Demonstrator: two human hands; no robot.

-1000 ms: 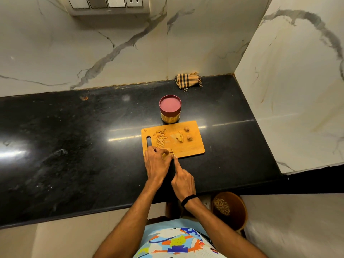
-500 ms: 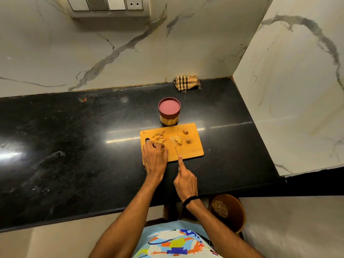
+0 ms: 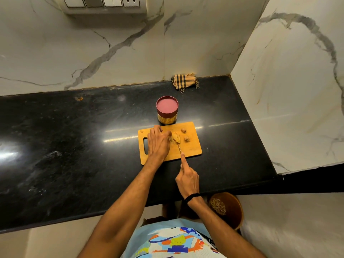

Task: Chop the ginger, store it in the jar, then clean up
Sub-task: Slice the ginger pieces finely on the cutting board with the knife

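Black polished stone desk [image 3: 74,146], glossy with pale speckles, set in a corner of white marble walls [image 3: 55,53] with grey veins.

Around the middle sits a rectangular wooden board [image 3: 191,151] with rounded corners and an oval handle slot at its 9 o'clock end. A tiny ginger crumb [image 3: 141,131] lies in its 10 o'clock corner.

The left grip [image 3: 157,144] lies palm down on the board, fingers curled, grasping the left end of the ginger [image 3: 176,139], a pale fibrous slab near the board's centre. Whatever's under the palm is hidden.

The jar [image 3: 166,120] stands just past the board's 12 o'clock edge. It's a short cylinder with a see-through body, yellowish inside, and its flat matte maroon lid is on.

The knife [image 3: 179,148] shows as a thin metal sliver seen edge-on, tip at the ginger's 6 o'clock side. The right grip [image 3: 187,178] is clenched around the handle, which is hidden in the fist, with the index finger straight along the blade. There's a black band [image 3: 191,196] on that wrist.

Knobbly brown chunks [image 3: 183,130] sit at 1 and 3 o'clock of the slab, apart from it.

A crumpled checked cloth [image 3: 184,81] with frayed ends lies against the wall, at 1 o'clock from the jar. A round brown bucket [image 3: 234,211] sits on the floor at 5 o'clock, with something fibrous inside.

Count: 1 board, 1 jar, 1 knife, 1 slab, 2 chunks, 1 crumb, 1 cloth, 1 bucket.
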